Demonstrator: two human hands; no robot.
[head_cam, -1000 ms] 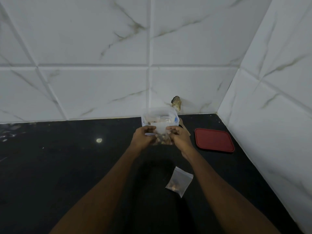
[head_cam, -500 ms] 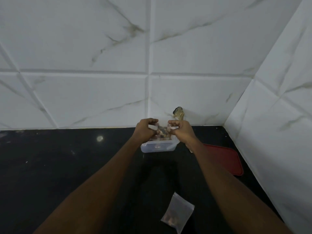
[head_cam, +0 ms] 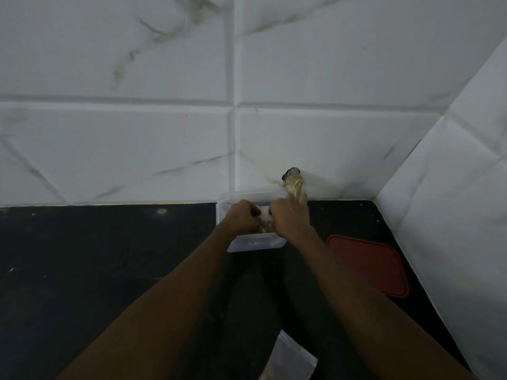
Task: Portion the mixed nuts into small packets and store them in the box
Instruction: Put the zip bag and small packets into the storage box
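Observation:
A clear plastic box (head_cam: 258, 244) stands on the black counter against the tiled wall. Both hands reach into its open top. My left hand (head_cam: 242, 219) and my right hand (head_cam: 290, 219) pinch a small clear packet of nuts (head_cam: 265, 222) between them, low inside the box. Most of the packet is hidden by the fingers. A second small packet with nuts (head_cam: 290, 360) lies on the counter near the bottom edge, between my forearms.
A red lid (head_cam: 369, 263) lies flat on the counter to the right of the box. A wooden utensil handle (head_cam: 293, 182) sticks up behind the box near the wall. White tiled walls close the corner at the back and right.
Both hands have carried the packet from in front of the box up over its rim and down into it. The view has tilted upward.

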